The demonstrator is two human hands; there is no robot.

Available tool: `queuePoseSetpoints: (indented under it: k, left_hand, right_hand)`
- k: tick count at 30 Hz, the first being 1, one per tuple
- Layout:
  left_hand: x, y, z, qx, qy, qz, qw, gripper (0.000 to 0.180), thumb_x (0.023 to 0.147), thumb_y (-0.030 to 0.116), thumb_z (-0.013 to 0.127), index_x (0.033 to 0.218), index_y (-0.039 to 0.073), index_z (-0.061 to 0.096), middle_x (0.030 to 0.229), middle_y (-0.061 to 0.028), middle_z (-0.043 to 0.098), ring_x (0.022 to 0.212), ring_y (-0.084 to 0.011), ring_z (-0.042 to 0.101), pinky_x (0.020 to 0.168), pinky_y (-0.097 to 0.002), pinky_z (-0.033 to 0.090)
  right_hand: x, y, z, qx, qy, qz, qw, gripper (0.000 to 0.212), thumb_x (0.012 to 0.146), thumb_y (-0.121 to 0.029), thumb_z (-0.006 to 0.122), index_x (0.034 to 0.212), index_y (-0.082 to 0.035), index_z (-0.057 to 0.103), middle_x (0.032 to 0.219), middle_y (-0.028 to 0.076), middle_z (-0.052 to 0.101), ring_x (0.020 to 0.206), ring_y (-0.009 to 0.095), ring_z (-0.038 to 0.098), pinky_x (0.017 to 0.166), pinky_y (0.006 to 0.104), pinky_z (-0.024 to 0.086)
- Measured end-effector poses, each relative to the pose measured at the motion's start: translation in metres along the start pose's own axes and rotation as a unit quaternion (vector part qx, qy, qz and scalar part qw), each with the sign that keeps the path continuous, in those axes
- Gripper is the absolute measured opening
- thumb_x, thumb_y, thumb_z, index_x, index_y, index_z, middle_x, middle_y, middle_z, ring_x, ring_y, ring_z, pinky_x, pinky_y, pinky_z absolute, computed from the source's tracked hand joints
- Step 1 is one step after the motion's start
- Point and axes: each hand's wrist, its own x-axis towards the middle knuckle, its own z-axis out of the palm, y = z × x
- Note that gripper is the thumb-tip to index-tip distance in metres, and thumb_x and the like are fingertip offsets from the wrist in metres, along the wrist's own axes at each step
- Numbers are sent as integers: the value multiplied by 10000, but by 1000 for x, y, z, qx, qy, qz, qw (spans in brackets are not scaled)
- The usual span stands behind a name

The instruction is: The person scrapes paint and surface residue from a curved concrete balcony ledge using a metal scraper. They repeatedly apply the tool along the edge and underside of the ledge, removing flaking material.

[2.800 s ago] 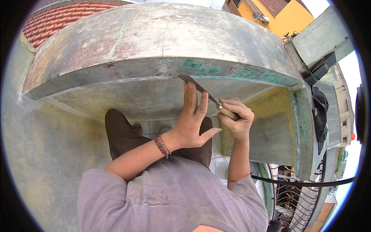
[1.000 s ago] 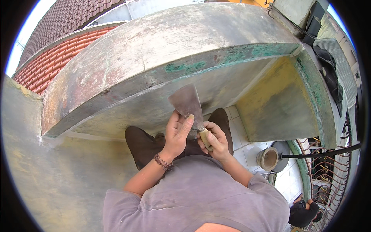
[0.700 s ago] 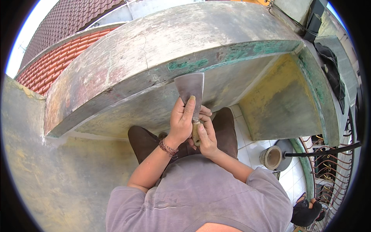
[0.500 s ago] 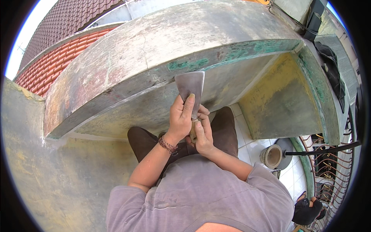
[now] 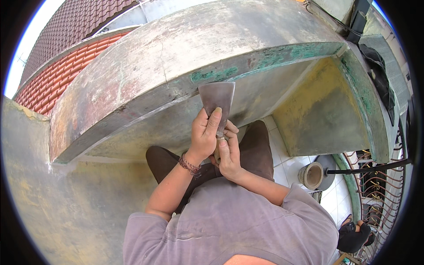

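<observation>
Both of my hands hold a paint scraper [image 5: 217, 96] with a wide, flared metal blade and a short wooden handle. My left hand [image 5: 204, 134] pinches the lower part of the blade, its thumb lying on the metal face. Around the handle closes my right hand [image 5: 230, 157], thumb on top and some fingers hidden behind. The blade points away from me, in front of a curved concrete wall [image 5: 163, 57]. Worn green paint shows along the wall's near edge. From this view I cannot tell whether the blade touches it.
A yellow-and-grey side panel [image 5: 322, 110] stands at right. On the white tile floor [image 5: 287, 167] sits a clay pot [image 5: 311, 175] beside a dark round base with a pole. Curled metal railing [image 5: 384, 190] runs along the right. A person in black [image 5: 354, 236] is at lower right.
The scraper has turned slightly, so its blade face shows a little wider. Both hands keep their grip, and the view has shifted slightly.
</observation>
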Motion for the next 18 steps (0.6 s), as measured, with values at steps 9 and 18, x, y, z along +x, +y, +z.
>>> queuePoseSetpoints:
  k: [9,18]
  left_hand:
    - [-1,8,2,-6,9,-4,1000,278,1035,291,433,1036,17,482,756,-104,655,685,-183,679,612,-293,549]
    - [-9,3,-4,-6,34,13,999,251,1037,264,430,1005,18,465,746,-107,648,681,-181,679,596,-288,537]
  right_hand:
    - [-2,0,-1,-25,-6,14,1000,313,1039,-239,354,1264,-22,356,696,6,489,497,55,429,453,213,365]
    - [-5,4,1,-72,-2,21,997,331,1038,-249,377,1250,5,384,665,17,517,511,61,469,460,225,382]
